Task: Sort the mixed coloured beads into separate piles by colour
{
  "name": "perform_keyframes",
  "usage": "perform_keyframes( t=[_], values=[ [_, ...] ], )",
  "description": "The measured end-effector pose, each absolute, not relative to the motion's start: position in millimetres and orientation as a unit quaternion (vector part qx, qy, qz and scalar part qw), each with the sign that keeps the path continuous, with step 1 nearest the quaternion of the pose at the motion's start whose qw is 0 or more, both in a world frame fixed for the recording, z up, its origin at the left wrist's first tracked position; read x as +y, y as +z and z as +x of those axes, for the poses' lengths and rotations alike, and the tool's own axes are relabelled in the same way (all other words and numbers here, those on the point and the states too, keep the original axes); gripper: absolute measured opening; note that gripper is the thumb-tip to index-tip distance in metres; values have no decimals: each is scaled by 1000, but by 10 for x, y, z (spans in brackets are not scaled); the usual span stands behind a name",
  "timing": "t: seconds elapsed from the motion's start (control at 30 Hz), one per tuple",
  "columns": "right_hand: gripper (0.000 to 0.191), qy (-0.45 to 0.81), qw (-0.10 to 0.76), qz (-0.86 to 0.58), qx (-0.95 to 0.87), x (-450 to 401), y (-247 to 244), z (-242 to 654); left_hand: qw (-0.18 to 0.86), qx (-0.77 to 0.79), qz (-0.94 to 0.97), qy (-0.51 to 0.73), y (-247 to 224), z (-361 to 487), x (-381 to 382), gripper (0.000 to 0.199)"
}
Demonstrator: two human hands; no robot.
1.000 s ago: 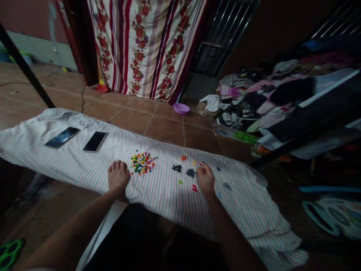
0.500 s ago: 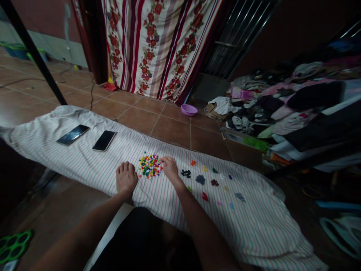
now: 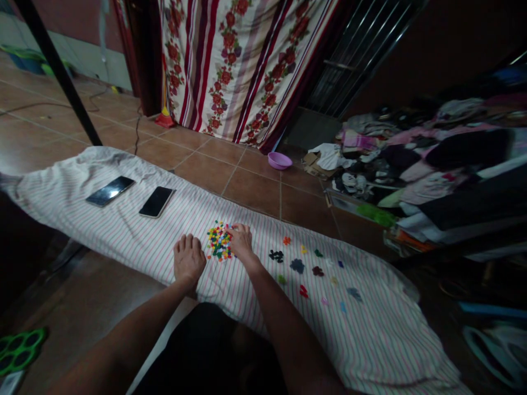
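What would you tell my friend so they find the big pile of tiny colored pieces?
Find the long striped cloth on the tile floor. Near its middle, the right hand touches a heap of tiny pieces. Unlike the small one-colour bits scattered to its right, this heap mixes many colours.

Two bare forearms [image 3: 284, 323], extended forward and angled inward; left hand [image 3: 189, 259], palm down, fingers spread; right hand [image 3: 242, 243], palm down, fingers bunched.

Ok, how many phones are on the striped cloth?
2: a smartphone and, just right of it, a second smartphone, both lying toward the left end of the striped cloth; none look hidden.
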State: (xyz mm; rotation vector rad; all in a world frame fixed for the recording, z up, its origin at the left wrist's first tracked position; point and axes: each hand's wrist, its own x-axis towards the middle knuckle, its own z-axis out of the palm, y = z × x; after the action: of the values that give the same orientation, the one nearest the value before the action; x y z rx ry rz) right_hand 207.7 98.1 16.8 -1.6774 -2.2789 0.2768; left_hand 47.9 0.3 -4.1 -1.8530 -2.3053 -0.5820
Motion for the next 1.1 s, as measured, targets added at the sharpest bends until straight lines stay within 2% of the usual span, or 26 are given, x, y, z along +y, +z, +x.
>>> perform_keyframes(
  t=[0.23,0.57,0.83,1.1],
  values=[
    [46,102,163,-558,-807,946,178,2162,68,-760,-614,-201,-45,470,0,27],
    [36,104,216,-552,-799,883,69,2201,69,-759,-615,-200,-52,474,1,27],
    [16,116,196,-566,-792,900,130,2076,67,-763,-611,-199,-73,476,6,28],
    [15,109,170,-560,-803,877,170,1951,59,-762,-612,-203,-55,473,3,27]
  ],
)
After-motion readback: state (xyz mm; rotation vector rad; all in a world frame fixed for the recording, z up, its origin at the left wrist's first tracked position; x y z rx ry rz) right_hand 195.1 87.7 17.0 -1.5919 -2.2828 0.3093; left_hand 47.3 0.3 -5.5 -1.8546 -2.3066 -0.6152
